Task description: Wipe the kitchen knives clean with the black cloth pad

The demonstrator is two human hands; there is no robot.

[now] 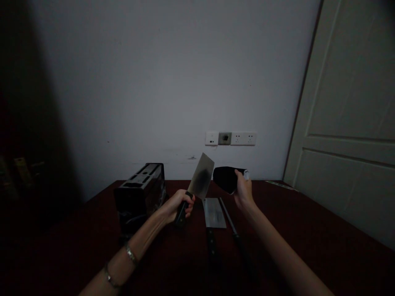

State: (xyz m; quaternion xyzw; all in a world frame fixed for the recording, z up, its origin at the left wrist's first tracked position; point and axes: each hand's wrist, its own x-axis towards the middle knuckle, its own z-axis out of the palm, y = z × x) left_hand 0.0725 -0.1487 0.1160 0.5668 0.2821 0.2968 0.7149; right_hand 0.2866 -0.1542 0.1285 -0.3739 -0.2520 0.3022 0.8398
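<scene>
My left hand (182, 203) is closed around the dark handle of a cleaver (202, 176), its broad blade tilted up and to the right above the table. In my right hand (243, 191) is a black flat piece (225, 179), perhaps a cloth, with a small white part by the fingers. It is held just right of the blade, apart from it. Below, a second cleaver (215, 213) lies on the table with its handle towards me. Beside it on the right lies a thin rod with a dark handle (228, 218), possibly a sharpening steel.
A black knife block (145, 176) with slots in its top stands at the left of the dark red table (277, 218). Wall sockets (243, 138) sit on the white wall behind. A pale door (348, 123) is at the right.
</scene>
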